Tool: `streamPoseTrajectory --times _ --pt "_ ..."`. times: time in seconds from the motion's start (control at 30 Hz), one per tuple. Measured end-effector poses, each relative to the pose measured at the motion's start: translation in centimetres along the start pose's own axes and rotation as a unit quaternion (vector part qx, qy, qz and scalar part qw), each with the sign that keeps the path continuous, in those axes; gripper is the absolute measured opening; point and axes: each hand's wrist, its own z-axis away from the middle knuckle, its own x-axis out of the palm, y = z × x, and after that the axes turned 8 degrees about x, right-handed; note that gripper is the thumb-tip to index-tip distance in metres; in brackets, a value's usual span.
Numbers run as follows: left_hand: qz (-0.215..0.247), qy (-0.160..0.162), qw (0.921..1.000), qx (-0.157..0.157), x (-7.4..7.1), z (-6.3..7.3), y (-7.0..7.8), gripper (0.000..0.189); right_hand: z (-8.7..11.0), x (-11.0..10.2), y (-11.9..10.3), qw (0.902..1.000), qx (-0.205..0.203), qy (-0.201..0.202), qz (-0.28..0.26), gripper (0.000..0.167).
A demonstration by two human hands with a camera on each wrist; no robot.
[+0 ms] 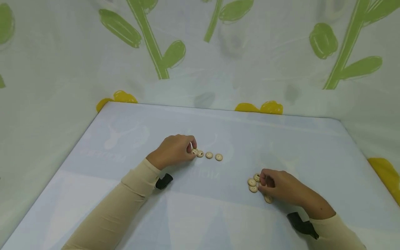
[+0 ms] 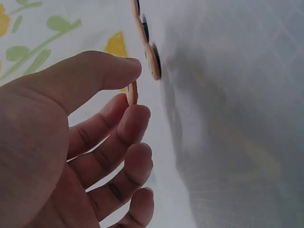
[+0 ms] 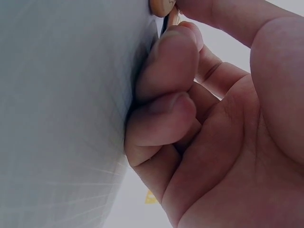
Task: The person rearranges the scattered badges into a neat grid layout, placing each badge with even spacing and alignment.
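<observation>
Small round wooden buttons lie on the pale tabletop in two groups. My left hand [image 1: 176, 149] pinches one wooden button [image 2: 132, 93] between thumb and forefinger, holding it on edge just off the table. Beside it, at the left end of a short row, lies a button [image 1: 200, 153]; another button [image 1: 209, 155] and a third button [image 1: 219, 157] follow to the right. Nearer and to the right, my right hand [image 1: 282, 185] has thumb and forefinger around a button [image 3: 175, 17] at a loose cluster, partly hidden by the fingers. A cluster button [image 1: 251, 182] overlaps its neighbour.
The table [image 1: 200, 215] carries a pale printed cloth with faint lettering. Behind it and at the sides hangs a white curtain [image 1: 193, 69] with green leaves and yellow flowers. A dark strap [image 1: 164, 181] sits at the left wrist, another strap [image 1: 301, 225] at the right.
</observation>
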Motion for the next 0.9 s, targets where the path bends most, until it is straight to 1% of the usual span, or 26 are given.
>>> streamPoseTrajectory --times 0.1,0.27,0.4,0.53,0.7,0.9 --pt "-0.008 -0.006 0.9999 0.001 -0.22 -0.09 -0.11 0.015 0.14 -0.17 -0.19 1.0 0.006 0.003 0.001 0.021" --pt "-0.011 -0.031 0.9995 -0.002 -0.17 -0.06 -0.45 0.014 0.17 -0.09 -0.22 0.9999 0.016 -0.002 -0.001 0.021" --pt "-0.011 -0.041 0.9991 -0.007 -0.05 -0.01 -0.67 0.014 0.15 0.01 -0.12 0.9999 0.014 -0.002 -0.002 0.021" --pt "-0.008 -0.05 0.9987 0.0 0.15 -0.09 -0.8 0.014 0.06 0.05 -0.12 0.9999 0.013 0.001 -0.004 0.021" --pt "0.005 -0.07 0.9975 0.005 0.43 -0.11 -0.62 0.014 0.13 0.18 0.0 0.9999 0.01 -0.008 -0.01 0.021" --pt "0.031 -0.081 0.9962 0.012 0.51 -0.11 -0.29 0.012 0.13 0.06 -0.17 1.0 0.007 -0.001 -0.005 0.02"
